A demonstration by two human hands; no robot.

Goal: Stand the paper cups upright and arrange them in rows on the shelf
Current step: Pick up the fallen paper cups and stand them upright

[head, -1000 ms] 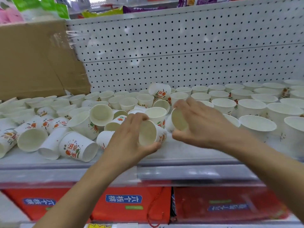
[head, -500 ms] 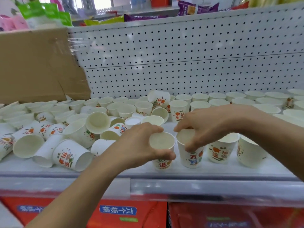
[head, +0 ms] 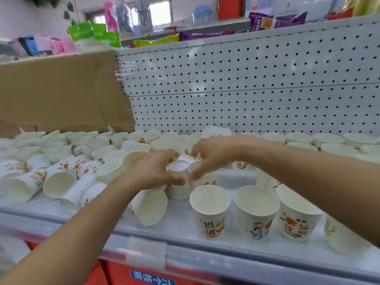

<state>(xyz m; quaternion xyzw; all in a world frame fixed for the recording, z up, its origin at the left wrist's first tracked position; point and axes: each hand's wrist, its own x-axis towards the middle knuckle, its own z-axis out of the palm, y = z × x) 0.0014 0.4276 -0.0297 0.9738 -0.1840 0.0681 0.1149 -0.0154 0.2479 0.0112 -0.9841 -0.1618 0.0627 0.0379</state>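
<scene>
A shop: a pegboard-backed shelf (head: 185,227) holds paper cups (head: 209,212), with snack packets (head: 205,34) above it.

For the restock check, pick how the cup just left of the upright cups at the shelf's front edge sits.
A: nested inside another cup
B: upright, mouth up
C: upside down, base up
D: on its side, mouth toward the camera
D: the fallen cup lies on its side on the shelf, its open mouth turned toward the camera, beside the upright front-row cups.
</scene>
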